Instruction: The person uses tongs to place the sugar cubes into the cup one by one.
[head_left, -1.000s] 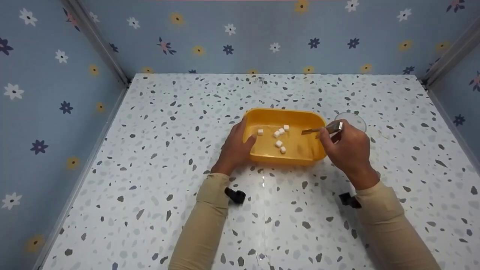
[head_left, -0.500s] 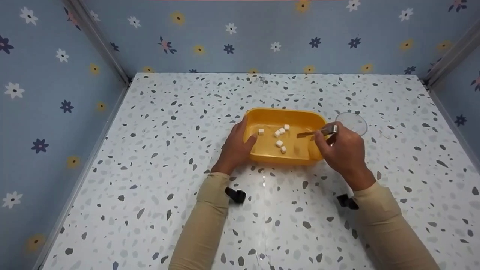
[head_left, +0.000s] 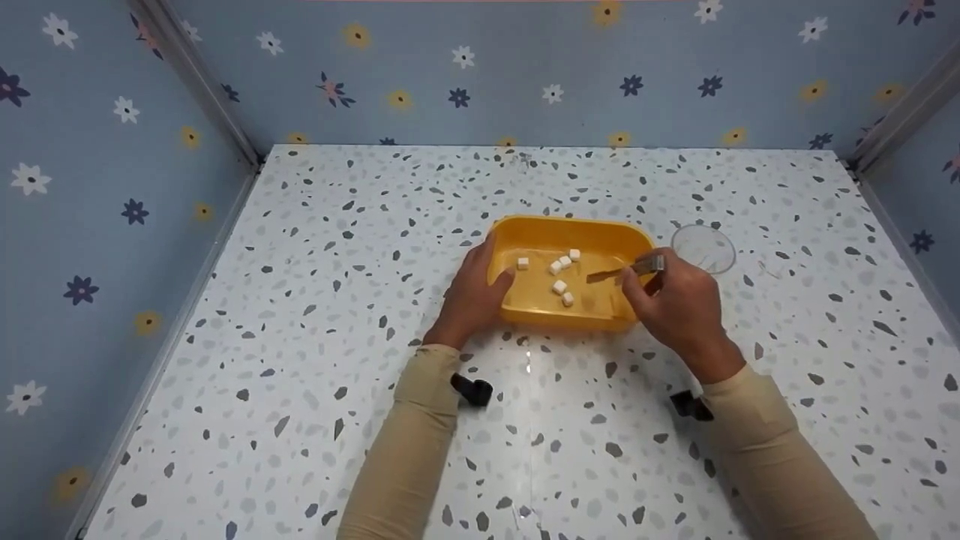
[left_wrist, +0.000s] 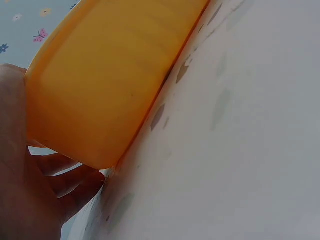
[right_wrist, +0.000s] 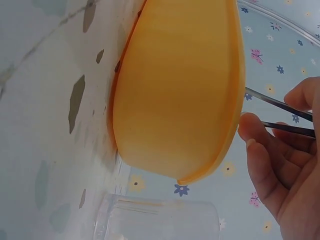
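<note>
A yellow plastic tub (head_left: pixel 592 300) stands on the table, with several small white cubes (head_left: pixel 559 286) scattered on its floor. My left hand (head_left: pixel 471 289) grips its left end, thumb over the rim and fingers along the outer wall. In the left wrist view those fingers (left_wrist: pixel 75 182) reach round the tub's end near the tabletop. My right hand (head_left: pixel 679 304) holds small metal tongs (head_left: pixel 626 270) over the tub's right side. Their tips point at the cubes, a short gap to the right of them. Two separate arms of the tongs show in the right wrist view.
Just behind my right hand, a clear round container (head_left: pixel 709 247) stands to the right of the tub; its side shows in the right wrist view. Speckled white tabletop (head_left: pixel 360 225) surrounds everything, with flowered panels (head_left: pixel 480 75) at the back and sides.
My right hand has moved left and slightly nearer, bringing the tongs further over the tub toward the cubes. The left hand, tub and cubes have stayed put.
</note>
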